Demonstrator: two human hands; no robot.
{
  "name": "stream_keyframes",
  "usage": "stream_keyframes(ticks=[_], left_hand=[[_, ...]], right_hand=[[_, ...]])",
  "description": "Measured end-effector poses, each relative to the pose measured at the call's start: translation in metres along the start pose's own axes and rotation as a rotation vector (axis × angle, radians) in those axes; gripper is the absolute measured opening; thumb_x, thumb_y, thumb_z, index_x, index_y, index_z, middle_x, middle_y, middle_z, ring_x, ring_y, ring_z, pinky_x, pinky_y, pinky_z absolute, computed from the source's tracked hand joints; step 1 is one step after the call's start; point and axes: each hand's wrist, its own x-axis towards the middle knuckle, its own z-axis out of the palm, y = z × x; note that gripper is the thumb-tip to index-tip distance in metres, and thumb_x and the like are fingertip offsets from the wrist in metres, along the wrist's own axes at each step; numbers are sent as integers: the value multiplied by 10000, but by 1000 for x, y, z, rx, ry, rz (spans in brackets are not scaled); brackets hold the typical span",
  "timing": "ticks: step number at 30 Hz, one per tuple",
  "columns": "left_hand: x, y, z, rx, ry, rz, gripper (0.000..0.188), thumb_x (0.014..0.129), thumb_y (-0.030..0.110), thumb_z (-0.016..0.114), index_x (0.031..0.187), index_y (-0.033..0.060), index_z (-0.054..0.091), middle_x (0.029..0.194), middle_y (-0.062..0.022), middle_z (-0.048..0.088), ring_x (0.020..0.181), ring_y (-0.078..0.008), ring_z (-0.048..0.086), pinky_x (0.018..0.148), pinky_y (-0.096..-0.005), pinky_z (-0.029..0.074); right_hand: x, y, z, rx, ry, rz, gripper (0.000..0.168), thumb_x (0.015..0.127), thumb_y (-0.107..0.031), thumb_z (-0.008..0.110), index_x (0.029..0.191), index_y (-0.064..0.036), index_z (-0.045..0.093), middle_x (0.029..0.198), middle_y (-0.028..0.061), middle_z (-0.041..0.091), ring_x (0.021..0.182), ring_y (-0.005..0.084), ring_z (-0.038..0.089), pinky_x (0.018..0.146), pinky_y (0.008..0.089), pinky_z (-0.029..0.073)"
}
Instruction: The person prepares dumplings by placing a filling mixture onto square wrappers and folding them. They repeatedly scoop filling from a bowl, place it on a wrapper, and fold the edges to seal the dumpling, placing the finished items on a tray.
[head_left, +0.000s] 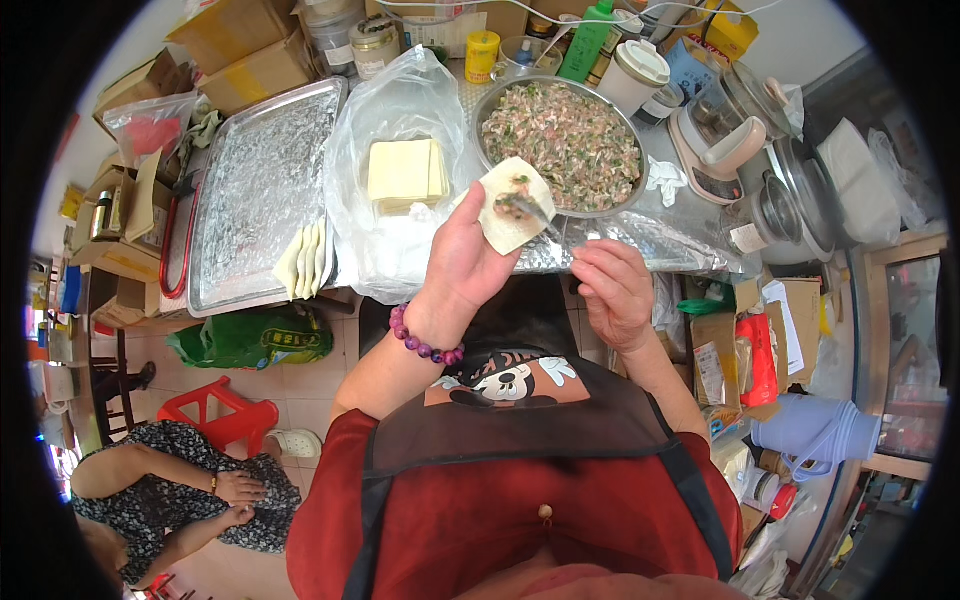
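My left hand (466, 251) holds a square dough wrapper (501, 234) flat across its palm and fingers. A dab of minced filling (517, 201) lies on that wrapper. My right hand (619, 289) grips a thin metal utensil (538, 213), blurred, its far end at the filling. Just beyond the wrapper stands a metal bowl (478, 131) full of minced meat with green bits (562, 142). A stack of wrappers (401, 171) rests on a clear plastic bag (352, 240). Several folded dumplings (302, 262) sit in the near right corner of a metal tray (259, 172).
A kitchen scale (709, 161), a white lidded cup (632, 75) and a green bottle (589, 41) stand around the bowl. Cardboard boxes (255, 71) are piled behind the tray. At lower left, a person (187, 487) sits near a red plastic stool (217, 412).
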Motion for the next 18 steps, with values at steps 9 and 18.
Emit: stream_keyframes(ticks=[9, 18], left_hand=[[1, 0, -6, -40, -90, -27, 466, 1048, 299, 328, 1388, -12, 393, 1364, -158, 495, 1263, -301, 480, 1108, -449, 354], [-2, -2, -4, 42, -61, -124, 463, 1051, 269, 321, 1398, -32, 375, 1391, -179, 470, 1282, -306, 470, 1106, -451, 358]], right_hand=[[-4, 3, 7, 56, 91, 111, 155, 876, -109, 650, 1003, -22, 665, 994, 116, 674, 901, 313, 630, 786, 380, 512], [0, 27, 7, -183, 113, 158, 150, 830, -46, 664, 980, -29, 660, 952, 107, 663, 908, 320, 621, 791, 393, 501]])
